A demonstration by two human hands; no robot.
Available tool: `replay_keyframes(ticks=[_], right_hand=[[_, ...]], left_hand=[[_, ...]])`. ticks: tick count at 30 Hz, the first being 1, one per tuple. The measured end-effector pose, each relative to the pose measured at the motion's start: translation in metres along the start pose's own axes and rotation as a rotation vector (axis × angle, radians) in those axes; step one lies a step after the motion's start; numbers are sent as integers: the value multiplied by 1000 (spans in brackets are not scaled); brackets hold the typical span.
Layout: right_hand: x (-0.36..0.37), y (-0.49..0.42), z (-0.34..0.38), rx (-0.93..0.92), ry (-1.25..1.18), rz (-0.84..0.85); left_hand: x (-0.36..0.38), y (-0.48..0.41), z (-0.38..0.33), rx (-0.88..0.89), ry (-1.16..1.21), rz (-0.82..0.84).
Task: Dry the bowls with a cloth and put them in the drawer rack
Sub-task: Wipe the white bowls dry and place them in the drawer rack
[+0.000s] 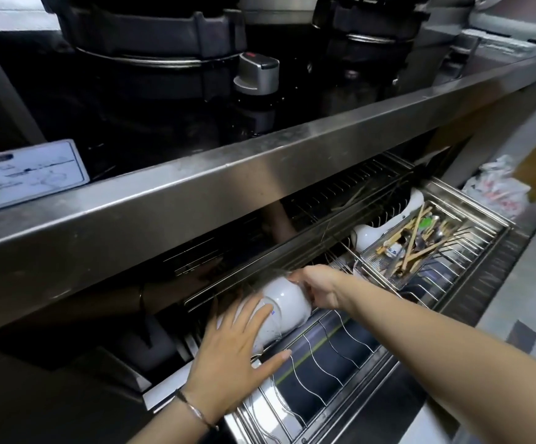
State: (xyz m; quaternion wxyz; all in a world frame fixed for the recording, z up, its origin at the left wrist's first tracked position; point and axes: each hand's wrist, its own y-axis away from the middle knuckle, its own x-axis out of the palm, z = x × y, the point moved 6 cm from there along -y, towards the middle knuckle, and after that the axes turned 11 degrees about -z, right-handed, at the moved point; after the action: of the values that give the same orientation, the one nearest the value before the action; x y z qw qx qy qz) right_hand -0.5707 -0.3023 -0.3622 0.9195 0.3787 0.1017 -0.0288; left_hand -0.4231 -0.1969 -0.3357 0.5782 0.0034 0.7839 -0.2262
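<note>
A white bowl (287, 304) lies on its side at the near left end of the pulled-out wire drawer rack (333, 350), with a second white bowl nested behind it. My left hand (237, 350) presses spread fingers against the left bowl. My right hand (316, 288) grips the rim of the front bowl from the right. More white bowls (367, 235) stand further along the rack. No cloth is in view.
A steel mesh tray (471, 248) with chopsticks and spoons sits on the rack's far right. The steel counter edge (260, 174) overhangs the drawer; a stove with a knob (257, 73) is above. A plastic bag (497, 187) lies at far right.
</note>
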Motion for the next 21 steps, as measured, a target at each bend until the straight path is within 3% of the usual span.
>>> replay_keyframes(ticks=[8,14,21], right_hand=[[5,2,-2,-108,80,69],[-4,10,8,-277,332,119],[-8,38,6,-319,579,129]], left_hand=[[6,0,2,-7,-7,7],[15,1,5,15,-47,31],[17,1,8,-38,-71,238]])
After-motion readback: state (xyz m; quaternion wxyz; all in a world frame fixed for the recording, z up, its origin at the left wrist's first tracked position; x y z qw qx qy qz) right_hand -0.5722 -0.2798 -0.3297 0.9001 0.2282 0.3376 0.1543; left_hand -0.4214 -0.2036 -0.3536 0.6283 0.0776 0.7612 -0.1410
